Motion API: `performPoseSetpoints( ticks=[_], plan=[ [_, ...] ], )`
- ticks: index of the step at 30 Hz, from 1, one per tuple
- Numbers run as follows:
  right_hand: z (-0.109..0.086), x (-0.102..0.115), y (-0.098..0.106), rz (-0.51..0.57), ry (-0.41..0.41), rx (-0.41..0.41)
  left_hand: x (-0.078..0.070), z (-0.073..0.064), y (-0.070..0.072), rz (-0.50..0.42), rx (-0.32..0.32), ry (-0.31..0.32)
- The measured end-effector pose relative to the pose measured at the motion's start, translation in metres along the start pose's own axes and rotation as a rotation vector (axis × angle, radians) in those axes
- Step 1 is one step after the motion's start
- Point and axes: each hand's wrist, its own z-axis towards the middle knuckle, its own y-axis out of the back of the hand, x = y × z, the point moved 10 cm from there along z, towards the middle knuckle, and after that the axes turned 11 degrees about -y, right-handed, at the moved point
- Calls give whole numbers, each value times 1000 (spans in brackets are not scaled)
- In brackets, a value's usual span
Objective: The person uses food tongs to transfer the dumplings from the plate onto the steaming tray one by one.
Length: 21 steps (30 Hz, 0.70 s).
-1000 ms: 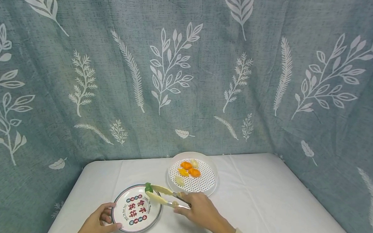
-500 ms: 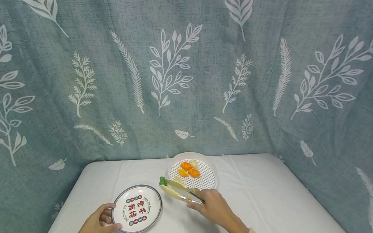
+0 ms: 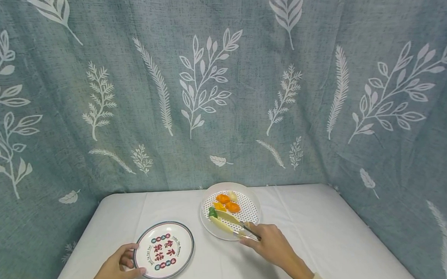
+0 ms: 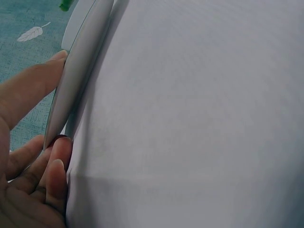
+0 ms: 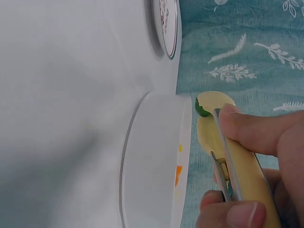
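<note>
At the left, my left hand grips the near-left rim of a white plate with printed lettering and a blue edge. In the left wrist view the thumb lies on one face of the plate and fingers curl behind the other. My right hand holds kitchen tongs with pale yellow ends. A small green dumpling-like piece is pinched between their tips, over the left part of a round white perforated tray. The right wrist view shows the tongs beside the tray's wall.
On the tray lie two orange pieces, a yellow piece and a pale piece. White cloth covers the table. A green leaf-patterned curtain hangs behind and at both sides.
My right hand has moved right with the tongs, carrying the green piece from above the plate's edge to over the tray. The left hand and plate have stayed put.
</note>
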Motion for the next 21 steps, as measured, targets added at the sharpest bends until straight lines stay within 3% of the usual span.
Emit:
performPoseSetpoints(
  ticks=[10,21],
  plan=[
    [6,-29,7,-40,-73,14,-1,-1,1,5,0,4],
    [13,-34,7,-91,-76,62,-2,0,1,5,-12,8]
  ],
)
